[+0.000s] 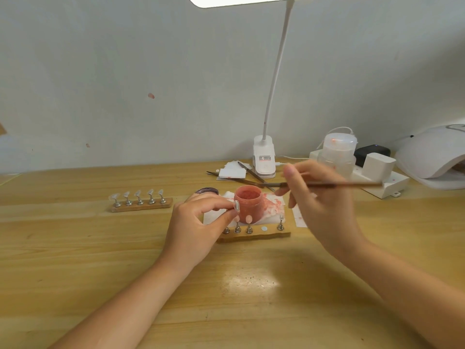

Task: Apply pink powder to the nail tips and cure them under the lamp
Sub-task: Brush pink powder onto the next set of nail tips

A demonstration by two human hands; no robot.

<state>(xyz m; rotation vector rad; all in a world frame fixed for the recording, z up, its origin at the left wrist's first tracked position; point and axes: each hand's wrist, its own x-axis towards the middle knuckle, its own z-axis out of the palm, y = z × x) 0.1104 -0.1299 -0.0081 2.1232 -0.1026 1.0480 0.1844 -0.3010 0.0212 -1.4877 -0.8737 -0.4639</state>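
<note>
Nearest: one wooden strip (254, 236) with four metal stands just below left hand (198, 222), fingers pinching one nail tip (236, 206) against the pink powder jar (248, 202). Right hand (319, 197) gripping one brush (327, 184). Farther left, five clear tips on second strip (142, 207). Farthest right, one curing lamp (435, 157).

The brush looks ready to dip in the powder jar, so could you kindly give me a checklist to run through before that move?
1. Powder jar open, pink powder visible: ok.
2. Brush gripped by right hand: ok.
3. Nail tip pinched by left hand: ok.
4. Brush tip over the jar: not ok, it is above and behind it.
5. Paper towel under jar to catch spills: ok.
6. Curing lamp switched on: cannot tell.
</note>
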